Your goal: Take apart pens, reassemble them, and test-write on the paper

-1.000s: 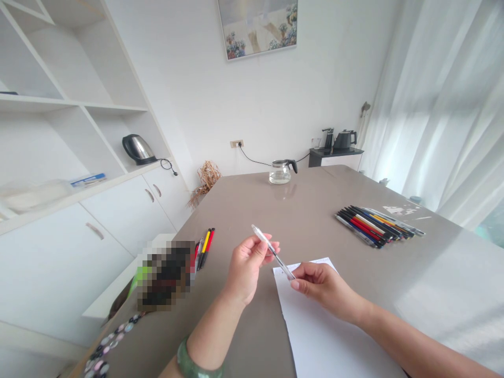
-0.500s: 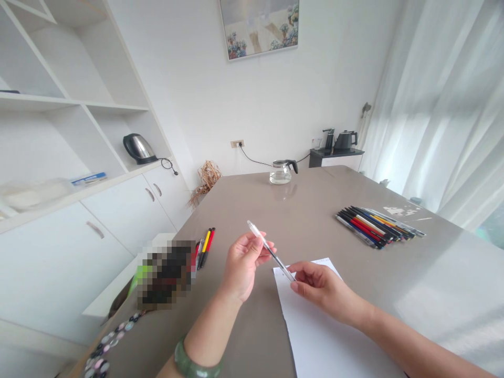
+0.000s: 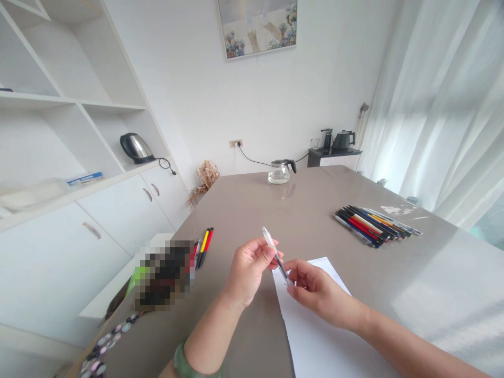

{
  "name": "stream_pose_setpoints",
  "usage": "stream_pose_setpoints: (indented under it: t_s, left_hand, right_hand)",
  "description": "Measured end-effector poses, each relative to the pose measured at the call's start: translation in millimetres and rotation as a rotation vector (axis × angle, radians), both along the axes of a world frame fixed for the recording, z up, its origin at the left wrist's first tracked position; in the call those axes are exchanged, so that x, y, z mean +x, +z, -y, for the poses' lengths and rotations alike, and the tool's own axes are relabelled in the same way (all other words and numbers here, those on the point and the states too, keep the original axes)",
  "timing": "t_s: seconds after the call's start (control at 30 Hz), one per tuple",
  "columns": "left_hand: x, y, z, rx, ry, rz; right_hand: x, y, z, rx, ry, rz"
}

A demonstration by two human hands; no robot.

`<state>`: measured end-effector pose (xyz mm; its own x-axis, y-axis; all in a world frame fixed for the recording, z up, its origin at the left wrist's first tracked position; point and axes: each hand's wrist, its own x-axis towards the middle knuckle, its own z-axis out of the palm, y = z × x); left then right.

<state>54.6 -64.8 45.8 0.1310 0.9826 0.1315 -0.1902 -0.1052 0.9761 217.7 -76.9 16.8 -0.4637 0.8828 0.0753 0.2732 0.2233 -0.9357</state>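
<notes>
With left hand (image 3: 248, 269), grasping one slim, clear plastic pen (image 3: 281, 267); with right hand (image 3: 319, 292), touching its lower end, grip unclear, above one white paper sheet (image 3: 315, 341) on one brown tabletop (image 3: 244, 210).

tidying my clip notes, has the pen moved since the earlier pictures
Yes: against the jug, the pen has its upper end further right in the view and slants more steeply.

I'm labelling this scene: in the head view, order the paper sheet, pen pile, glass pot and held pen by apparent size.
Paper sheet
Pen pile
Glass pot and held pen: unsure; the pen is nearer the camera
</notes>
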Motion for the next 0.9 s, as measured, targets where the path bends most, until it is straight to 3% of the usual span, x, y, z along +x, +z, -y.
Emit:
stream_pose_setpoints:
  t_s: [0.13, 0.37, 0.9]
  left_hand:
    - [5.9, -1.4, 2.9, -0.005, -0.046, -0.045]
    - [10.7, 0.3, 6.7, -0.029, -0.019, -0.069]
    - [-5.1, 2.1, -5.1, -0.092, 0.056, 0.225]
  right_hand:
    - [-2.8, 5.5, 2.9, -0.025, 0.072, -0.035]
    - [-2.1, 8.8, 3.3, -0.037, 0.036, -0.034]
    - [-0.7, 8.9, 4.3, -0.114, 0.032, -0.077]
